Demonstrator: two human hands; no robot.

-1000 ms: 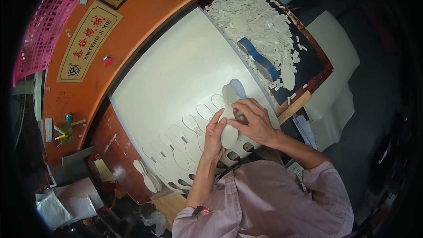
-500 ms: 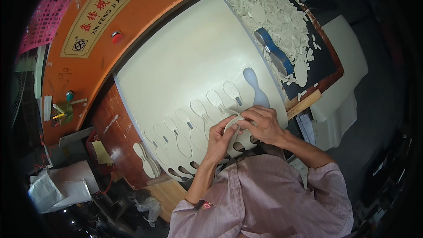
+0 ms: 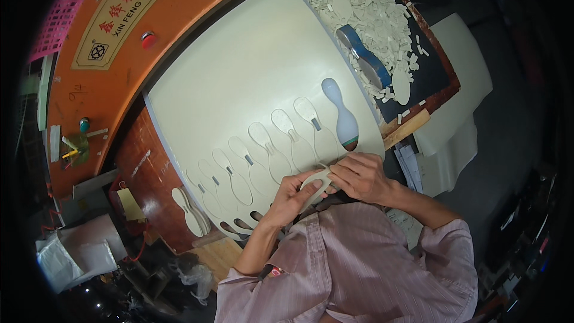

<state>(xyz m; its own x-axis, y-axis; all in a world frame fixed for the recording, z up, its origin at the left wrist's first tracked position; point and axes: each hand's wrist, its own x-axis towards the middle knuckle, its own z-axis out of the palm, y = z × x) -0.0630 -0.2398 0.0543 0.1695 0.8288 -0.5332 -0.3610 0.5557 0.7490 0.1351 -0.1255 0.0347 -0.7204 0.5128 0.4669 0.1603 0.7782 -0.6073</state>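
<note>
Both your left hand (image 3: 289, 200) and right hand (image 3: 362, 178), close together, pinch pale sole-shaped material (image 3: 321, 177) over the near edge of the white sheet (image 3: 239, 72), blue curved die (image 3: 363, 57) far right.

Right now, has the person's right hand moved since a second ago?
Yes. Against the sole-shaped cut-out in the white sheet, the right hand has come back toward the person's body, uncovering more of the cut-out.
</note>
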